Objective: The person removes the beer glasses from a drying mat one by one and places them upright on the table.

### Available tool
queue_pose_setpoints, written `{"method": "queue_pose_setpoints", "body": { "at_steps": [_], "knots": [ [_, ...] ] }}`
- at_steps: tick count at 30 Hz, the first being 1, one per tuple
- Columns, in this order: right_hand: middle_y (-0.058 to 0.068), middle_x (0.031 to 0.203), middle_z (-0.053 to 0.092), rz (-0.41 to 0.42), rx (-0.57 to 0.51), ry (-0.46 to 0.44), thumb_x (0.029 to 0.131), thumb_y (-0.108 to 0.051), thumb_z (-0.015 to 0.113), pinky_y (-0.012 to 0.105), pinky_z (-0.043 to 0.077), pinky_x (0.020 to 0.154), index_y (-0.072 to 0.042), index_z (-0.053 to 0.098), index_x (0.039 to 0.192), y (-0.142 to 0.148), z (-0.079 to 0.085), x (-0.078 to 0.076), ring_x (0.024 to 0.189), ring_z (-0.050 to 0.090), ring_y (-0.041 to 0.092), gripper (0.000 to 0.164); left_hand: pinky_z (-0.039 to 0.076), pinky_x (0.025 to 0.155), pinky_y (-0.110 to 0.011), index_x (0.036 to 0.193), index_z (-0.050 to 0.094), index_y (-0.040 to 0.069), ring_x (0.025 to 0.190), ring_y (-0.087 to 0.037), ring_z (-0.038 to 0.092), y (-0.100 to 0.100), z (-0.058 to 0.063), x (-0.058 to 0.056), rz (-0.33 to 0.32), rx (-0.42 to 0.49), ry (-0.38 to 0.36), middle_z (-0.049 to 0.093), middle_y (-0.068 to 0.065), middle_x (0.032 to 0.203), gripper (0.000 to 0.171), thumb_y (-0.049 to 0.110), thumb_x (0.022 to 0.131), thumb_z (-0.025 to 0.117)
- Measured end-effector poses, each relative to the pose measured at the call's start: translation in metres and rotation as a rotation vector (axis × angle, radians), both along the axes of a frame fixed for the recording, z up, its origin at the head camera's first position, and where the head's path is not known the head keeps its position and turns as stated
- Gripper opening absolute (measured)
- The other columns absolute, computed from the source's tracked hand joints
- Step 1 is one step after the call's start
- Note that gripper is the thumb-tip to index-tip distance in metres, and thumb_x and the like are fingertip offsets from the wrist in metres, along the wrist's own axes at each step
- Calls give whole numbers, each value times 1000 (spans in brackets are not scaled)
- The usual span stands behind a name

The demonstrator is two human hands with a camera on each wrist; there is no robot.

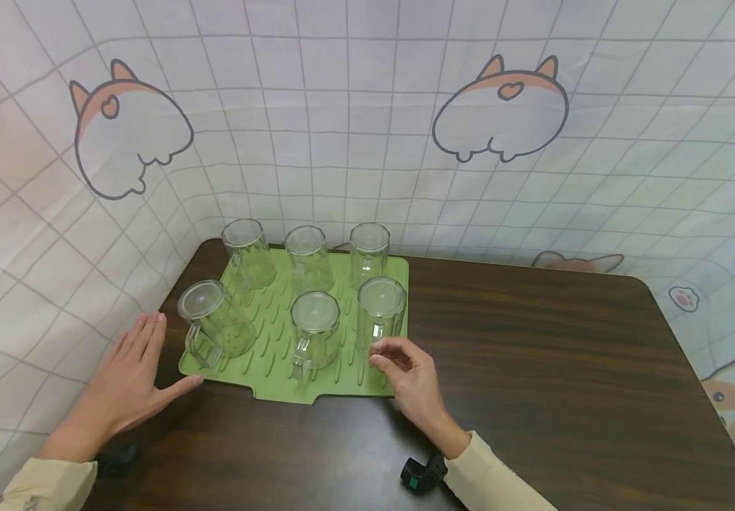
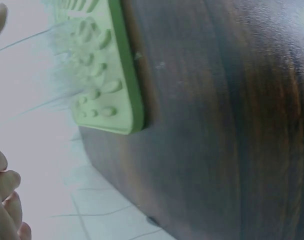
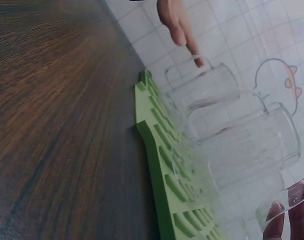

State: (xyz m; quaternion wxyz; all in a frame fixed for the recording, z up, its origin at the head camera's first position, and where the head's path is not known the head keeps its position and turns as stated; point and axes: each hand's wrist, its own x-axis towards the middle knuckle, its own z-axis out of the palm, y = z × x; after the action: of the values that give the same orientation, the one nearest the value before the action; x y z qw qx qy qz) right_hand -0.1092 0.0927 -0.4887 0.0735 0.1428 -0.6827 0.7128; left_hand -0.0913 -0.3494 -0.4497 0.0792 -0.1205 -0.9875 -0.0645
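Note:
Several clear glass mugs stand upside down in two rows on a light green drying mat (image 1: 271,387). My right hand (image 1: 413,380) grips the handle of the front right glass mug (image 1: 382,305) between curled fingers and thumb; its handle (image 3: 297,196) shows among the fingers (image 3: 274,222) in the right wrist view. My left hand (image 1: 126,387), fingers straight and thumb spread, is just left of the front left glass mug (image 1: 214,319), apart from it. Between these two is the front middle glass mug (image 1: 314,330), its handle facing me.
Three more mugs form the back row: a left one (image 1: 250,255), a middle one (image 1: 308,259) and a right one (image 1: 369,248). The mat lies on the left of a dark wooden table (image 1: 533,355). A white gridded cloth (image 1: 354,142) with corgi drawings hangs close behind.

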Motion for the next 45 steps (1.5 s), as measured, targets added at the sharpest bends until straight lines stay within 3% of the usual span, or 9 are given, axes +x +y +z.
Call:
{"method": "queue_pose_setpoints", "body": {
  "at_steps": [8, 20, 33, 39, 43, 45],
  "knots": [
    [28, 99, 70, -9, 24, 56, 93, 1, 72, 18, 59, 77, 5, 69, 106, 5, 7, -2, 87, 68, -1, 13, 6, 134, -57, 165, 10, -1, 161, -44, 16, -2, 20, 2, -39, 46, 128, 25, -33, 167, 128, 68, 81, 75],
    [24, 100, 69, -48, 70, 104, 95, 1, 69, 19, 59, 77, 3, 69, 108, 21, 21, -8, 88, 67, 0, 13, 4, 136, -52, 166, 9, 2, 163, -39, 14, 2, 56, -2, -93, 49, 221, 20, -28, 171, 121, 72, 86, 67],
    [18, 101, 69, -58, 192, 191, 99, -1, 65, 18, 56, 78, -3, 69, 111, 38, 34, -15, 88, 65, 6, 13, 5, 137, -45, 167, 6, 5, 164, -40, 10, 34, 82, -8, -117, 82, 193, 13, -26, 173, 109, 58, 94, 66],
    [15, 103, 71, -71, 256, 250, 96, 2, 68, 16, 56, 81, -3, 69, 109, 44, 42, -17, 93, 65, 0, 15, 7, 136, -47, 168, 5, 9, 164, -37, 9, 55, 90, -11, -144, 111, 195, 12, -21, 174, 105, 58, 96, 63],
    [11, 104, 71, -92, 337, 310, 94, 2, 70, 18, 58, 83, -6, 70, 110, 49, 48, -18, 95, 67, 6, 17, 7, 137, -44, 168, 5, 12, 164, -37, 9, 66, 92, -14, -163, 118, 190, 11, -17, 175, 103, 57, 96, 63],
    [9, 103, 71, -110, 385, 343, 94, 1, 71, 20, 58, 83, -8, 71, 109, 51, 50, -18, 95, 68, 11, 18, 11, 136, -50, 169, 6, 14, 164, -39, 10, 71, 92, -15, -166, 127, 174, 13, -17, 175, 100, 56, 97, 63]
  ]
}}
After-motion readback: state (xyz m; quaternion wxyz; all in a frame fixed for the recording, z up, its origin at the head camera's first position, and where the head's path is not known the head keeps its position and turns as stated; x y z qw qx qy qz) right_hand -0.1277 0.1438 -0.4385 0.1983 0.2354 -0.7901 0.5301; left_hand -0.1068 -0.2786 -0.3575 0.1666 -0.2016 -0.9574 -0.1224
